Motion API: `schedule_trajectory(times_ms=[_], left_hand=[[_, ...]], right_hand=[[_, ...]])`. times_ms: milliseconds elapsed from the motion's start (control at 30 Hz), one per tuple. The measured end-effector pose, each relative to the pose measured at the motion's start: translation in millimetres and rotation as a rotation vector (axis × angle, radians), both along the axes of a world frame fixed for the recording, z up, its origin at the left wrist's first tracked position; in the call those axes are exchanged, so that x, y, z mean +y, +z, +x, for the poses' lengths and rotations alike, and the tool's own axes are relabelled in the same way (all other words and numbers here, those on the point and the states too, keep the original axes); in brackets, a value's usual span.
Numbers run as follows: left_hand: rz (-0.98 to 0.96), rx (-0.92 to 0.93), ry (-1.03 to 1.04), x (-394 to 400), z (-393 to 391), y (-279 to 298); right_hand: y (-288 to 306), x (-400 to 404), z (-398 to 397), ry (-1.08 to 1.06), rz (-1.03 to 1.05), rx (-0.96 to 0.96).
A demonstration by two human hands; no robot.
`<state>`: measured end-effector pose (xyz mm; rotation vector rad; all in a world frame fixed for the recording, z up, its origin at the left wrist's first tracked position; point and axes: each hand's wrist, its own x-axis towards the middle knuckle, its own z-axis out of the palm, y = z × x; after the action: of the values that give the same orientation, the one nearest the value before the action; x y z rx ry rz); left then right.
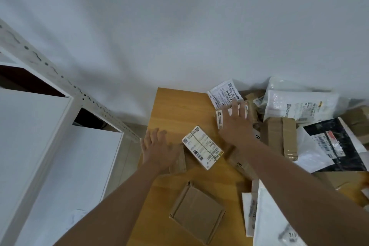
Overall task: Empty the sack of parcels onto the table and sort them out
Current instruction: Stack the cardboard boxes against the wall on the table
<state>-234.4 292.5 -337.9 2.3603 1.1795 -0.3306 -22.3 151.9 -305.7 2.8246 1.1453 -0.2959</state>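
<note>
Your left hand (157, 149) lies spread and empty on the wooden table (169, 106) beside a white-labelled cardboard parcel (202, 147) — your right hand (236, 124), fingers splayed, presses a small labelled parcel (219, 119) at the heap's edge.

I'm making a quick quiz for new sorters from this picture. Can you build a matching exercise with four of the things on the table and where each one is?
Things:
1. plain cardboard box
2. labelled white box
3. black and white mailer bag
4. right hand

Places:
A. at the right edge of the view, in the pile
B. between the two hands, on bare table
C. near edge of the table, between the forearms
D. spread flat over a small labelled parcel at the pile's left side

Pairs: 1-C, 2-B, 3-A, 4-D
</note>
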Motion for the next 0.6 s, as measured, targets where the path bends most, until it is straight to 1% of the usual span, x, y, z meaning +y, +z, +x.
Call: schedule_trajectory(times_ms=[67, 133, 200, 300, 400, 433, 500, 533, 600], left_hand=[[-0.029, 0.009, 0.005, 1.8, 12.7, -1.3], [-0.104, 0.043, 0.028, 2.9, 21.4, -3.1], [-0.171, 0.061, 0.056, 3.3, 26.3, -4.7], [-0.22, 0.066, 0.095, 3.9, 28.0, -5.4], [-0.286, 0.026, 0.138, 7.7, 27.7, -5.9], [-0.31, 0.008, 0.154, 9.2, 27.8, -5.4], [-0.352, -0.033, 0.182, 12.1, 28.1, -5.2], [-0.37, -0.055, 0.195, 13.5, 28.4, -5.2], [-0.391, -0.089, 0.219, 16.0, 28.7, -4.6]], right_hand=[[-1.5, 2.9, 26.6, 0.026, -0.192, -0.043], [-1.0, 3.8, 39.6, 0.046, -0.315, -0.078], [0.8, 8.0, 43.8, 0.069, -0.353, -0.087], [5.1, 18.2, 40.0, 0.143, -0.405, -0.1], [0.1, 19.3, 36.7, 0.217, -0.466, -0.072], [-1.0, 19.1, 36.5, 0.228, -0.461, -0.074], [-0.6, 22.6, 36.0, 0.223, -0.381, -0.059], [0.6, 26.6, 35.5, 0.211, -0.332, -0.018], [-0.3, 37.2, 33.8, 0.193, -0.283, 0.133]])
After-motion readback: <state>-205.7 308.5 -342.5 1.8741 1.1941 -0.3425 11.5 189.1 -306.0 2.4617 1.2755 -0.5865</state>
